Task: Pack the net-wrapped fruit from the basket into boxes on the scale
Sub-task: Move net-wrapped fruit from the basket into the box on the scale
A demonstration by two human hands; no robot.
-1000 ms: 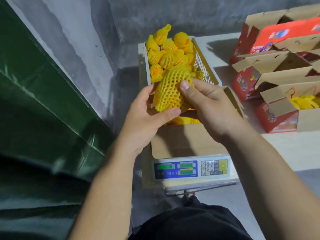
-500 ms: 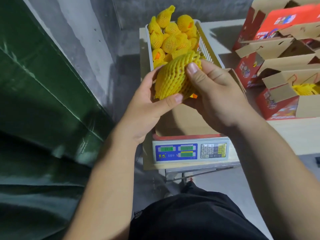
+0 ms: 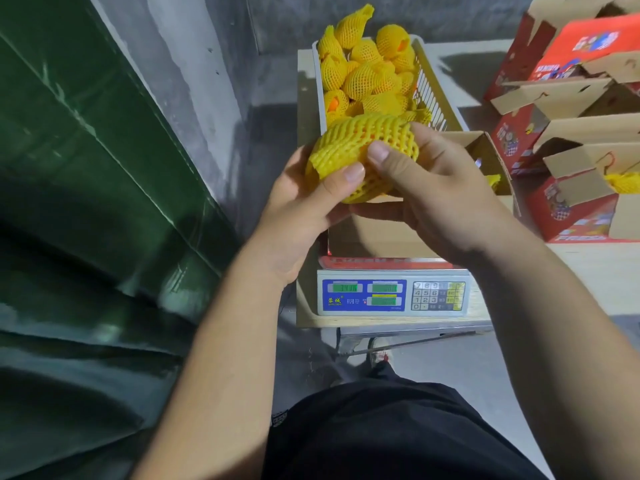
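Fruit (image 3: 360,147) in yellow foam net; both hands hold it.

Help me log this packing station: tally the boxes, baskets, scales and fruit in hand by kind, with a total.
Cardboard boxes: 4, one open box on the scale and three side boxes
Basket: 1
Scale: 1
Held fruit, gripped by left hand and right hand: 1
Total: 7
The fruit piled in the basket overlaps too much to count.
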